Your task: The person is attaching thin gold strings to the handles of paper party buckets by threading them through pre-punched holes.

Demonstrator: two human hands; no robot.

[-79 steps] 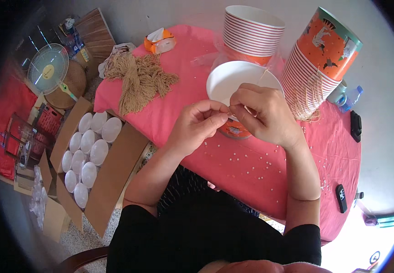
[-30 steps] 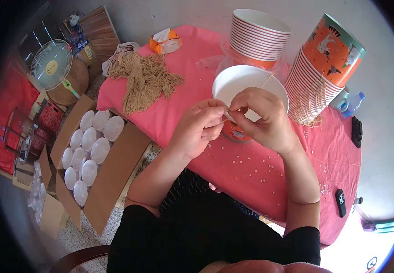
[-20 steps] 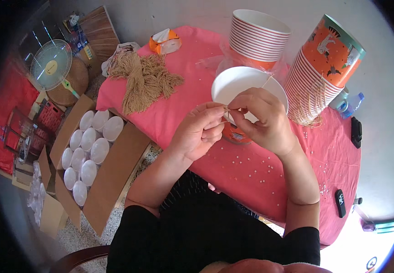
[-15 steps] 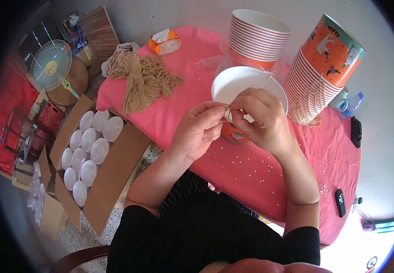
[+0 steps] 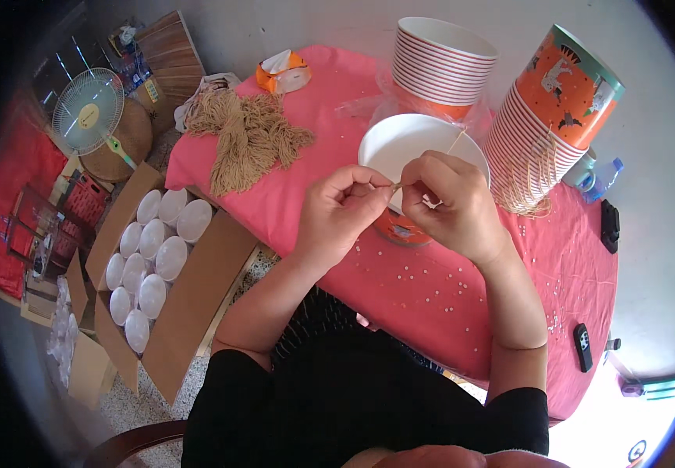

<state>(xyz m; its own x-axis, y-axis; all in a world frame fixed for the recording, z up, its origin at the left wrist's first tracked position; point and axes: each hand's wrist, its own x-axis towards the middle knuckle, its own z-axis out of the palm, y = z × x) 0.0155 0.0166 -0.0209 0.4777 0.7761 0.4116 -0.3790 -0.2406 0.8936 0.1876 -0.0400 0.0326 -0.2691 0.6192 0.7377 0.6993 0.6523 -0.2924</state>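
Both my hands meet above the near rim of a white-lined paper bucket (image 5: 388, 140) with an orange printed outside. My left hand (image 5: 345, 207) pinches a thin tan string between thumb and forefinger. Close against it, my right hand (image 5: 453, 204) is closed on the same string (image 5: 456, 140), whose strand also shows over the bucket's far inner wall. The exact spot where the fingertips meet is too small to make out. To the right stands a tall leaning stack of orange printed buckets (image 5: 536, 132), with many loose tan strings (image 5: 532, 187) hanging down its near side.
A bundle of tan strings (image 5: 248, 140) lies at the table's left, near an orange tissue pack (image 5: 283, 72). Another bucket stack (image 5: 445, 66) stands behind, in clear plastic. White paper dots scatter over the pink tablecloth (image 5: 400, 312). A carton (image 5: 205, 296) of white cups sits at left.
My left hand has turned slightly, its fingers now more curled at the pinch. The bucket has shifted a little to the left. My right hand has moved slightly right.
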